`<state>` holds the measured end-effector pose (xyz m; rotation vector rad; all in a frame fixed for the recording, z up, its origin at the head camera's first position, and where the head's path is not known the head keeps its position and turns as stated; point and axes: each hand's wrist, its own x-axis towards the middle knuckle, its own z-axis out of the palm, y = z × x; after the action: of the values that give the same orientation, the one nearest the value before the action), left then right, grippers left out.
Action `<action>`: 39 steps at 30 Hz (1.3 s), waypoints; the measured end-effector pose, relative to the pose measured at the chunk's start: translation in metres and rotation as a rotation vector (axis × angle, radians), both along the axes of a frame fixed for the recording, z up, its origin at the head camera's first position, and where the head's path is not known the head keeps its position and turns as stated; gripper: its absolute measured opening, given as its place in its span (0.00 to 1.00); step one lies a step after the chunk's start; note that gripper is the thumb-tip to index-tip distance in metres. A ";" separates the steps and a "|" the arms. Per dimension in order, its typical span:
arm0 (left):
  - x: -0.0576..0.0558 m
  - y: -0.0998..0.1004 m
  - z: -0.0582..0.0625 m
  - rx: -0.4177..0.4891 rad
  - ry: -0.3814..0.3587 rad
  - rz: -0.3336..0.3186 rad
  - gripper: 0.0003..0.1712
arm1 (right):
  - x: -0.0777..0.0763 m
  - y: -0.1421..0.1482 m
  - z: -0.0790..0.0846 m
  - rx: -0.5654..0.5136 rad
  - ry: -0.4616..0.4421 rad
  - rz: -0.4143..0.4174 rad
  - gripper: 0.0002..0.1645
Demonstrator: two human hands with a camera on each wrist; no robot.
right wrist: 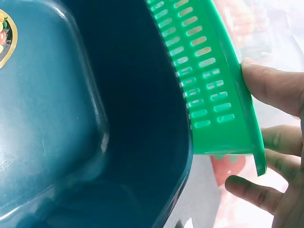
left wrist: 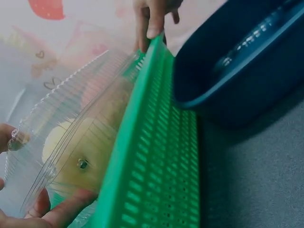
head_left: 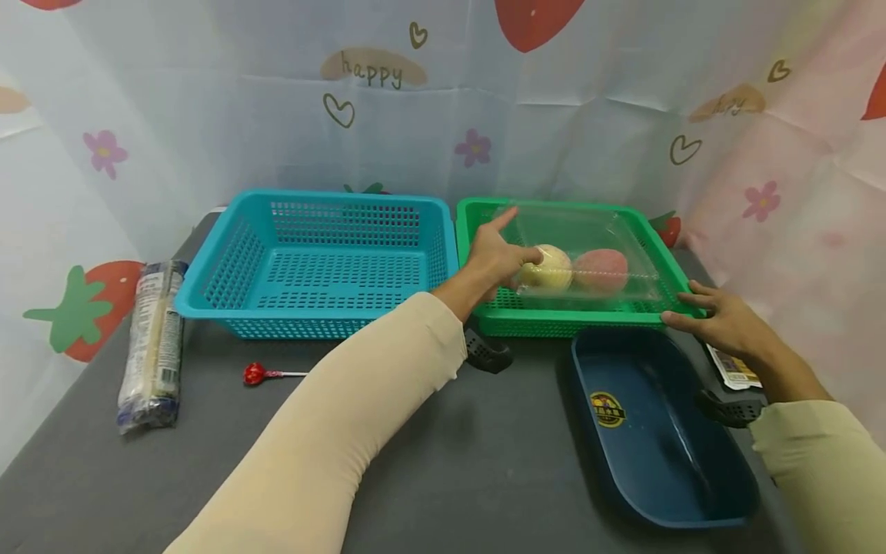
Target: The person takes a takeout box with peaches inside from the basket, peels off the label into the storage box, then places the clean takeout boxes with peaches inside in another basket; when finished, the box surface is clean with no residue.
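My left hand (head_left: 493, 258) grips the left end of a clear plastic box (head_left: 577, 219), thumb and fingers on opposite sides of it in the left wrist view. The box lies tilted in the green basket (head_left: 554, 317). Through its plastic show a round yellow fruit (head_left: 550, 268) with a dark blossom end and a pink fruit (head_left: 601, 271). At the basket's front right corner is my right hand (head_left: 727, 323), thumb touching the rim and fingers spread past the end wall. Below that corner sits a dark blue basin (head_left: 657, 462) with a round sticker.
A blue basket (head_left: 332, 265) stands left of the green one. In front of it lies a red lollipop (head_left: 254, 374). A long plastic-wrapped package (head_left: 152, 346) is at far left. A flat printed packet (head_left: 735, 369) shows partly under my right wrist. A patterned curtain hangs behind.
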<state>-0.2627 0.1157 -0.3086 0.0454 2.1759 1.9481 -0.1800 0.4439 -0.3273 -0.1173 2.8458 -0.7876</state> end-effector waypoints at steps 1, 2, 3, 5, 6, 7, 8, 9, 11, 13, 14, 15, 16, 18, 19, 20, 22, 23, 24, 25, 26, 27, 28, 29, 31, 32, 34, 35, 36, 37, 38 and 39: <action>0.000 -0.001 -0.002 -0.007 -0.003 0.004 0.50 | -0.001 -0.002 0.000 -0.003 0.003 0.002 0.47; 0.000 -0.001 -0.004 -0.015 -0.005 0.006 0.50 | -0.001 -0.003 -0.001 -0.002 0.008 0.004 0.47; 0.000 -0.002 -0.006 -0.026 -0.009 0.007 0.50 | -0.002 -0.004 -0.001 -0.003 0.013 0.005 0.47; 0.000 -0.002 -0.009 -0.045 -0.016 0.001 0.50 | -0.002 -0.005 -0.001 -0.002 0.021 0.007 0.46; 0.000 -0.002 -0.011 -0.056 -0.020 -0.002 0.50 | -0.002 -0.005 -0.001 -0.002 0.024 0.008 0.46; -0.001 -0.002 -0.012 -0.069 -0.023 -0.006 0.50 | -0.002 -0.005 -0.001 0.000 0.026 0.008 0.46; -0.001 -0.001 -0.014 -0.083 -0.026 -0.010 0.49 | -0.002 -0.005 -0.001 -0.005 0.025 0.007 0.46; -0.001 -0.001 -0.015 -0.094 -0.027 -0.013 0.49 | -0.002 -0.005 -0.001 -0.009 0.025 0.007 0.46; -0.001 -0.001 -0.018 -0.112 -0.029 -0.018 0.48 | -0.001 -0.005 -0.001 -0.014 0.023 0.007 0.46; -0.001 -0.001 -0.018 -0.124 -0.035 -0.019 0.48 | -0.002 -0.005 -0.001 -0.016 0.022 0.009 0.46; -0.001 -0.001 -0.018 -0.129 -0.041 -0.020 0.48 | -0.002 -0.005 -0.002 -0.016 0.021 0.010 0.46; -0.001 -0.001 -0.017 -0.137 -0.047 -0.019 0.48 | -0.002 -0.005 -0.002 -0.007 0.024 0.011 0.46; -0.001 -0.002 -0.016 -0.147 -0.054 -0.021 0.48 | -0.002 -0.005 -0.002 -0.001 0.025 0.012 0.46; 0.000 -0.002 -0.013 -0.176 -0.071 -0.026 0.49 | -0.003 -0.004 -0.002 0.011 0.030 0.014 0.46; 0.000 -0.002 -0.011 -0.196 -0.079 -0.030 0.49 | -0.003 -0.004 -0.002 0.012 0.030 0.014 0.45; 0.000 -0.002 -0.009 -0.227 -0.091 -0.032 0.49 | -0.004 -0.003 -0.002 0.011 0.029 0.016 0.45; 0.001 -0.001 -0.004 -0.289 -0.119 -0.050 0.48 | -0.004 -0.001 -0.001 0.014 0.032 0.020 0.45; 0.001 -0.001 -0.002 -0.320 -0.130 -0.059 0.48 | -0.004 0.000 -0.001 0.015 0.033 0.022 0.45; 0.001 0.000 0.000 -0.345 -0.143 -0.069 0.48 | -0.004 0.001 -0.001 0.015 0.032 0.023 0.45; 0.002 0.000 0.002 -0.364 -0.155 -0.080 0.48 | -0.004 0.002 -0.001 0.015 0.033 0.023 0.45; 0.002 0.000 0.004 -0.379 -0.163 -0.092 0.48 | -0.004 0.003 -0.001 0.017 0.035 0.024 0.45; 0.003 0.000 0.005 -0.386 -0.164 -0.109 0.48 | -0.004 0.005 -0.001 0.019 0.037 0.025 0.45; 0.004 0.000 0.007 -0.390 -0.161 -0.123 0.47 | -0.004 0.006 -0.001 0.016 0.038 0.025 0.45; 0.005 0.000 0.008 -0.393 -0.157 -0.136 0.47 | -0.004 0.007 -0.002 0.016 0.041 0.025 0.45; 0.007 0.000 0.011 -0.393 -0.147 -0.165 0.47 | -0.002 0.010 -0.002 0.015 0.047 0.018 0.45; 0.009 0.000 0.012 -0.393 -0.141 -0.175 0.47 | -0.001 0.011 -0.003 0.007 0.050 0.016 0.45; 0.012 -0.002 0.015 -0.375 -0.134 -0.199 0.47 | 0.001 0.012 -0.003 -0.001 0.057 0.010 0.45; 0.013 -0.003 0.016 -0.360 -0.133 -0.210 0.46 | 0.002 0.013 -0.003 -0.004 0.059 0.007 0.45; 0.014 -0.005 0.018 -0.346 -0.129 -0.222 0.46 | 0.003 0.013 -0.003 -0.010 0.056 0.002 0.45; 0.016 -0.009 0.020 -0.322 -0.125 -0.237 0.46 | 0.004 0.013 -0.003 -0.015 0.058 -0.002 0.45; 0.018 -0.012 0.023 -0.299 -0.119 -0.252 0.45 | 0.005 0.014 -0.003 -0.016 0.058 -0.004 0.45; 0.019 -0.016 0.026 -0.281 -0.108 -0.267 0.44 | 0.005 0.015 -0.003 -0.006 0.056 -0.007 0.45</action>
<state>-0.2436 0.0993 -0.2828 0.1714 2.2196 1.4585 -0.1746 0.4590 -0.3300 -0.1328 2.8982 -0.8072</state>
